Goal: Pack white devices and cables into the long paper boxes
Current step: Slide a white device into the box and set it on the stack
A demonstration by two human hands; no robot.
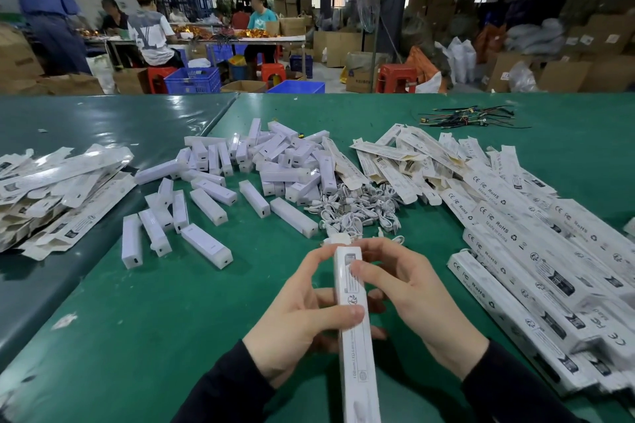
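Long white paper box (pixel 354 323) held lengthwise above green mat, printed face up, far end flap open with a white cable (pixel 338 239) at its mouth. White block devices (pixel 261 161) heaped and scattered mid-table. Coiled white cables (pixel 357 208) piled just right of them. Flat unfolded boxes (pixel 51 182) stacked left and far right (pixel 405 161); assembled boxes (pixel 536 264) ranked at right.

Held long paper box (pixel 354 326): near end cut off by bottom edge. Flat boxes (pixel 51 189) cut off at left edge. Box print too small to read.
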